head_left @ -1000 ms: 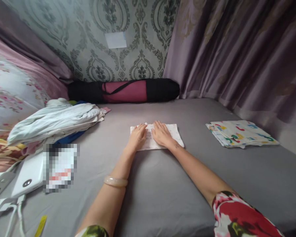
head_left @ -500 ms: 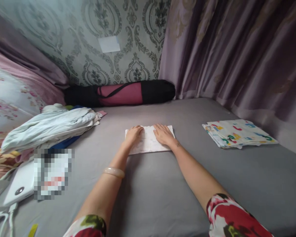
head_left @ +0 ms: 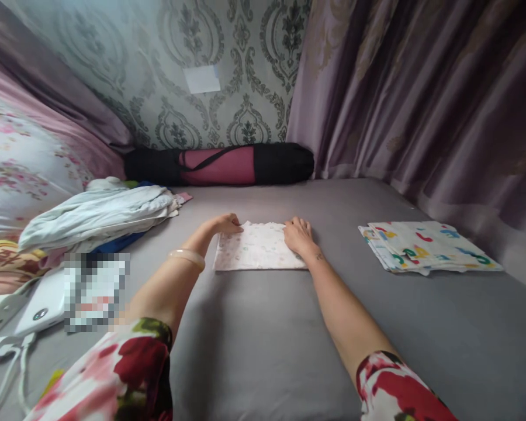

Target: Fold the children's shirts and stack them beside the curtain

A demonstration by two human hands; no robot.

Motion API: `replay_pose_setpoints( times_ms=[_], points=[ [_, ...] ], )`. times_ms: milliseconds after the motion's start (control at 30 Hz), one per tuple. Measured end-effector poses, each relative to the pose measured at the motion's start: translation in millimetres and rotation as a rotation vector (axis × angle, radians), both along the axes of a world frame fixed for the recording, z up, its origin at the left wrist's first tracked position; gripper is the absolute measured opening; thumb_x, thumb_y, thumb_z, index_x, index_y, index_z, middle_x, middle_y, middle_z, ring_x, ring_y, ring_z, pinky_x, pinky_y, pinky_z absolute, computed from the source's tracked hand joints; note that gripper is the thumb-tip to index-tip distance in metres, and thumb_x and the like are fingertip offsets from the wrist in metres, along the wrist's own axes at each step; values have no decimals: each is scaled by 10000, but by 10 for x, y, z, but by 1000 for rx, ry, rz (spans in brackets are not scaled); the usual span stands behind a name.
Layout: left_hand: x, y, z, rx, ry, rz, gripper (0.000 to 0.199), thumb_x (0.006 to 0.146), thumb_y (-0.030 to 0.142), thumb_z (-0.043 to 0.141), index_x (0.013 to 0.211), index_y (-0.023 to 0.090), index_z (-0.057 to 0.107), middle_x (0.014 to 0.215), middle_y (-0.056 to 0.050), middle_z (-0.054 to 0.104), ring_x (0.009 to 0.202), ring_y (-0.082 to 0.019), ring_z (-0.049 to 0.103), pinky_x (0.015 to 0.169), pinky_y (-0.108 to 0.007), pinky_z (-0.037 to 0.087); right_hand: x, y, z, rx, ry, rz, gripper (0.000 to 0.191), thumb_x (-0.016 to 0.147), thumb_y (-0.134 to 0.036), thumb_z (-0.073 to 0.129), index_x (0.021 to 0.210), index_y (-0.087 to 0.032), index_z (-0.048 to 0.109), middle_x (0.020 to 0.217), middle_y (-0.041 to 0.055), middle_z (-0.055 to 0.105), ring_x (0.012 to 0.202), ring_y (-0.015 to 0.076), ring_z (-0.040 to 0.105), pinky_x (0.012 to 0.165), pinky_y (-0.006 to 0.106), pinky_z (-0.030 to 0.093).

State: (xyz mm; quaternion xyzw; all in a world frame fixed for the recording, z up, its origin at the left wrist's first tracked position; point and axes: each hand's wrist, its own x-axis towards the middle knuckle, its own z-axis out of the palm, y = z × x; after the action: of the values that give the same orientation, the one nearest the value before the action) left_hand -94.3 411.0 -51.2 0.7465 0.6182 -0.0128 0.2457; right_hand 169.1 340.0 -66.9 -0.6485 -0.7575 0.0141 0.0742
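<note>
White, faintly printed, folded cloth (head_left: 256, 248) lies on grey fabric sheet (head_left: 263, 333). Left hand (head_left: 227, 223), right hand (head_left: 298, 235) curl at far corners; we cannot tell if pinching. Judged light, limp; corners suit gripping.

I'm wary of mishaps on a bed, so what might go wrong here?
The white patterned cloth might crease or skew if pulled unevenly: the left hand is at its far left corner, the right hand at its right end.

The left sleeve appears near the white cables and might snag them.
</note>
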Motion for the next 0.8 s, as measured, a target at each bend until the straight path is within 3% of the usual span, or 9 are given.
replay_pose_setpoints(
  times_ms=[200, 367, 600, 800],
  points=[
    [19, 43, 51, -64, 55, -54, 344, 716, 405, 596, 912, 145, 707, 905, -75, 726, 788, -194, 633, 614, -226, 436, 55, 41, 48, -30, 20, 50, 273, 974, -246, 433, 1146, -183, 636, 1245, 141, 545, 1165, 278, 455, 983, 403, 305],
    [3, -48, 139, -31, 29, -64, 396, 714, 406, 585, 990, 138, 677, 944, -69, 705, 818, -187, 608, 633, -223, 425, 132, 21, 239, -43, 84, 101, 223, 949, -247, 501, 1121, -193, 632, 1237, 116, 566, 1186, 262, 467, 997, 384, 307],
    [-176, -238, 477, -31, -125, -137, 659, 640, 503, 656, 1217, 189, 605, 1126, -63, 660, 977, -208, 592, 793, -232, 434, 293, -45, 561, -113, 300, 142, 195, 889, -324, 591, 1043, -218, 647, 1031, 68, 696, 956, 210, 615, 800, 277, 410],
    [-254, -300, 784, -32, -184, -202, 406, 713, 514, 617, 939, 187, 697, 883, -8, 687, 853, -180, 603, 747, -222, 426, 466, -76, 727, -8, 485, 228, 193, 829, -354, 659, 941, -199, 686, 911, 35, 710, 842, 178, 614, 732, 246, 413]
  ],
)
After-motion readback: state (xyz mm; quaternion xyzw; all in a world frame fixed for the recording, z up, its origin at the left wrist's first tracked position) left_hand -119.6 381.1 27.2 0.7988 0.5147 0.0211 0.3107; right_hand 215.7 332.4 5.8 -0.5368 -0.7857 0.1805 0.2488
